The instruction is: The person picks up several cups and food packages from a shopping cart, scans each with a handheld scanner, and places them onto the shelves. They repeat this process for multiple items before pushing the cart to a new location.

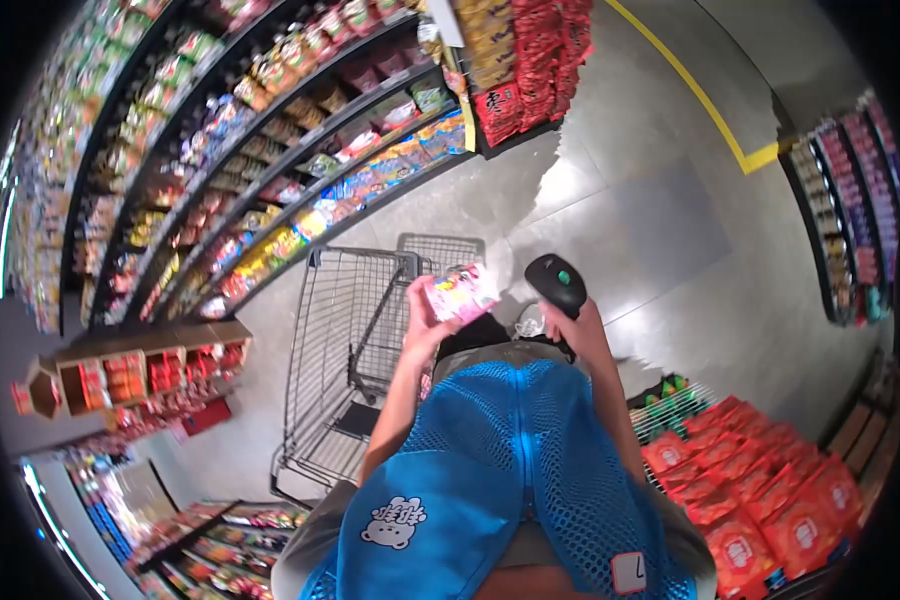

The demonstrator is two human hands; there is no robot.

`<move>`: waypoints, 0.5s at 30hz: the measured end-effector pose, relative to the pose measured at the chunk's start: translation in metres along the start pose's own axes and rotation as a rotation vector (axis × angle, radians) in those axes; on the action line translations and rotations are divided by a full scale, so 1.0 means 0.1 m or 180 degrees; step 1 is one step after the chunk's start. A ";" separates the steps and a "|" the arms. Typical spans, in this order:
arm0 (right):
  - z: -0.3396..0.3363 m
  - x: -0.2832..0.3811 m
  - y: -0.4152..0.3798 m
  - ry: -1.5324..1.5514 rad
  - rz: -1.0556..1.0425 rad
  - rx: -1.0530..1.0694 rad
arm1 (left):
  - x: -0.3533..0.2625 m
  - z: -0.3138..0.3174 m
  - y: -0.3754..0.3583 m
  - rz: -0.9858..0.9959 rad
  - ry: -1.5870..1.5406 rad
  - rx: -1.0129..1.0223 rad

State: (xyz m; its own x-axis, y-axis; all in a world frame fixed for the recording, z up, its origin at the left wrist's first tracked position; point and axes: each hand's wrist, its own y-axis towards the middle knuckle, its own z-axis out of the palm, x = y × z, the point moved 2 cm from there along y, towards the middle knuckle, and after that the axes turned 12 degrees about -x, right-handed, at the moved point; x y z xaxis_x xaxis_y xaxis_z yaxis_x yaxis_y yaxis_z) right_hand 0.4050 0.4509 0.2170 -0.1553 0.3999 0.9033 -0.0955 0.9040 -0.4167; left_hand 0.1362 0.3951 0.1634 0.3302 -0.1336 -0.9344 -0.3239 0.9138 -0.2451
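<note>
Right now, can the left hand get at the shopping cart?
Probably yes: the shopping cart stands close beside the left hand, nothing visible between them, though that hand is holding a pink pack.

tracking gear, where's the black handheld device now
In the head view, the black handheld device is right of centre, in the right grip, across from the pink packet in the left grip.

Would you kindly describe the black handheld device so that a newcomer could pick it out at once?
Find the bright blue mesh vest at the bottom centre, then follow the right arm up to the right hand. It holds a rounded black device, whose dark body and green spot set it apart from the pink pack in the left hand.
</note>
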 end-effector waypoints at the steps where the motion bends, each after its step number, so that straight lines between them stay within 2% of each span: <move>1: -0.02 -0.05 0.08 0.0580 0.0139 -0.0113 | -0.10 0.24 -0.01 0.0253 0.0224 0.0213; 2: -0.03 -0.09 0.16 0.1137 0.0269 -0.0208 | -0.18 0.46 -0.03 0.0337 0.0403 0.0324; 5: -0.08 -0.04 0.37 0.1262 0.0022 -0.0389 | -0.30 0.94 0.03 0.0577 0.0446 0.1005; 6: -0.10 -0.01 0.43 0.1456 0.0025 -0.0366 | -0.31 1.04 0.11 0.0954 0.0768 0.1118; 7: -0.14 0.01 0.50 0.1446 0.0037 -0.0384 | -0.30 1.11 0.17 0.1019 0.0736 0.1182; 9: -0.20 0.05 0.63 0.1779 0.0644 -0.0323 | -0.30 1.20 0.32 0.1462 0.0970 0.1223; 10: -0.23 0.13 0.68 0.1686 0.0672 -0.0289 | -0.31 1.24 0.41 0.1351 0.0880 0.1252; 13: -0.26 0.21 0.94 0.1478 0.0655 -0.0234 | -0.41 1.34 0.70 0.1562 0.1000 0.1363; 15: -0.22 0.24 1.10 0.1546 0.0669 -0.0279 | -0.41 1.30 0.92 0.1043 0.0788 0.1409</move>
State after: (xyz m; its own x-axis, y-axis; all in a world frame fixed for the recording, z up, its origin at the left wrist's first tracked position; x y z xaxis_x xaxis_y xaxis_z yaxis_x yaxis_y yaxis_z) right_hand 0.4123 0.5638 0.1950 0.3125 0.5787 0.7533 -0.0255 0.7978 -0.6023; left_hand 0.2081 0.5347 0.2130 0.0422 0.1452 -0.9885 0.0435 0.9882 0.1470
